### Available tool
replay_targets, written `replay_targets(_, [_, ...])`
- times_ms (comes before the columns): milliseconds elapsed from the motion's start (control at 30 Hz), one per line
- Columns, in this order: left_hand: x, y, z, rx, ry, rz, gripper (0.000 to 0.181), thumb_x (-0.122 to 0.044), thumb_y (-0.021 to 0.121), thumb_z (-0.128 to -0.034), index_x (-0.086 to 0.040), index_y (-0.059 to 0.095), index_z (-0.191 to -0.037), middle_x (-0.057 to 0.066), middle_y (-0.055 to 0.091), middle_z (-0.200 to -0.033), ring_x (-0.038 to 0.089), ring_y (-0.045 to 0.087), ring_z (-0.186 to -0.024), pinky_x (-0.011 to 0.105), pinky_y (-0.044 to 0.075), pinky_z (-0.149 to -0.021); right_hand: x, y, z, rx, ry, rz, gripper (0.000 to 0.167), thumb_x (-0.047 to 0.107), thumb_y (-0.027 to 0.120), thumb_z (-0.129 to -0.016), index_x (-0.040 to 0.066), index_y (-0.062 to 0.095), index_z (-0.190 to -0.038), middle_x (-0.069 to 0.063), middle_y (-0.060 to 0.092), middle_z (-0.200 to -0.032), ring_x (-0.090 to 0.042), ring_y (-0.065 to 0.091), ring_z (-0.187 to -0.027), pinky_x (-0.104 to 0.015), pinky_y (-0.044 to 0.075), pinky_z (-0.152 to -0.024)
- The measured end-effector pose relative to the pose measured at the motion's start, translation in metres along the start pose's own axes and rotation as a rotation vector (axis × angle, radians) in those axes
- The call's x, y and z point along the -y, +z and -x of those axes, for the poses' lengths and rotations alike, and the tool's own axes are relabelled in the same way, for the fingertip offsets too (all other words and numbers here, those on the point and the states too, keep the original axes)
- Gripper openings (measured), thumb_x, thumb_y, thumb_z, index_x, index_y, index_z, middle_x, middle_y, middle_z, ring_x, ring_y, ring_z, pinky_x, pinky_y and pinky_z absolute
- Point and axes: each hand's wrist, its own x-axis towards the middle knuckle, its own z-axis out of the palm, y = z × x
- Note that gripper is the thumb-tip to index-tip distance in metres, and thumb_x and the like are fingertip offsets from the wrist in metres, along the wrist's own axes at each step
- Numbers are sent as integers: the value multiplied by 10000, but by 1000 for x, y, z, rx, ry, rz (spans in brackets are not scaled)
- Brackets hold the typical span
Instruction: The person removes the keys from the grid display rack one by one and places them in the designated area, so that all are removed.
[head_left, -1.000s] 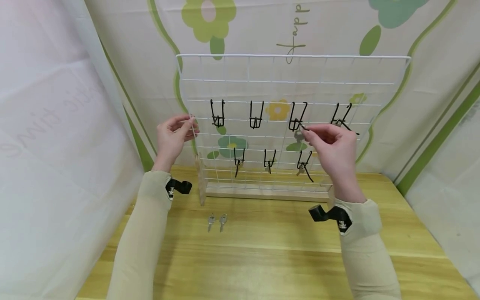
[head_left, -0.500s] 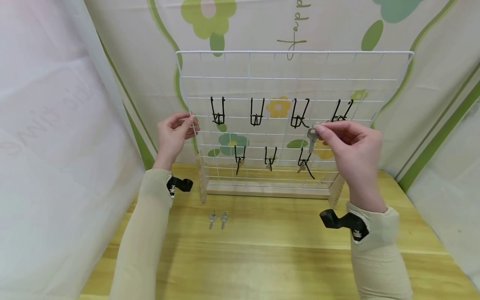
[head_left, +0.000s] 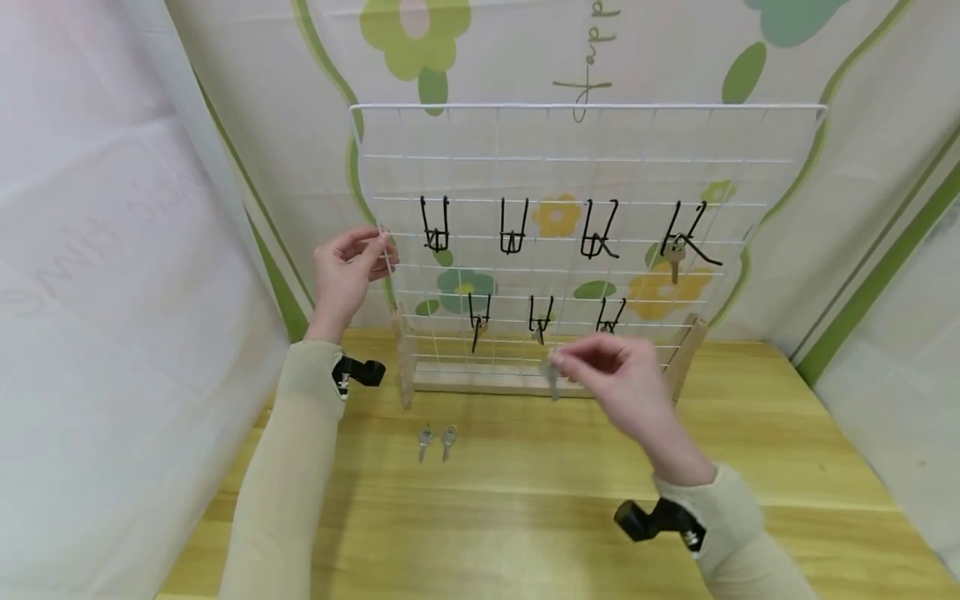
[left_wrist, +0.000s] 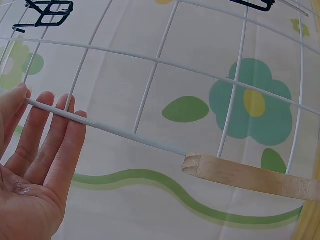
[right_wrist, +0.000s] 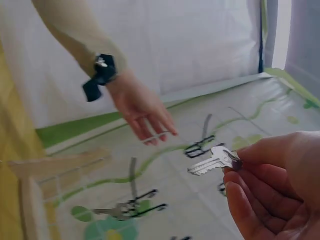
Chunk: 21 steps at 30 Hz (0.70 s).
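My right hand [head_left: 626, 379] pinches a small silver key [right_wrist: 212, 162] between thumb and fingers, in front of the lower part of a white wire grid rack [head_left: 570, 107]. The key hangs down in the head view and looks blurred. At the rack's left side, my left hand [head_left: 348, 271] holds the edge wire [left_wrist: 115, 129], thumb on one side and fingers on the other. Black hooks sit in two rows on the grid. A key [head_left: 676, 258] hangs on the upper right hook [head_left: 697, 233]; the third upper hook [head_left: 597, 242] carries no key.
Two silver keys [head_left: 447, 442] lie side by side on the wooden table [head_left: 480, 517], in front of the rack. Keys also hang on the lower hooks [head_left: 540, 317]. Wooden feet [head_left: 686, 354] support the rack, and a flowered cloth [head_left: 270, 100] stands behind it.
My right hand has drawn the key off the third upper hook, first rightward, then down and left to below the lower row. My left hand stays at the rack's edge.
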Motion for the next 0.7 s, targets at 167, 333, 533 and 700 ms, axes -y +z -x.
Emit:
replay_targets(167, [2,1,2,10,-17,-3,311,-287,750,-951,-44,738,-1145,182,735,-1012,289,745,-854,328,623,-762,-53,39,10,121,112,-18,120,169,807,-910,75,773,-977,-49,746,-919,-298,702,-804,-346,620,-707])
replay_targets(333, [3,0,4,6,-12,-14,329,-294,742,-957,-31,731,-1155,181,735,-1015,263,746,-844,330,622,-768,-106,71,16,158,230,-120,75,70,775,-924,13,766,-972,-100,755,-931,-273,724,-796,-361,631,-709])
replay_targets(533, [2,-1,3,3,0,-29,357,-299,737,-960,-12,721,-1171,185,734,-1016,256,747,-848,329,621,-774,-149,101,18,148,351,-220,119,29,752,-931,-76,742,-986,-168,749,-903,-239,730,-735,-381,636,-675])
replay_targets(700, [0,-1,1,-7,8,-24,327,-303,746,-952,-39,735,-1145,229,721,-1037,287,746,-858,331,622,-771,-168,123,15,138,388,-244,114,7,742,-932,-89,732,-992,-168,745,-886,-221,729,-717,-334,630,-645])
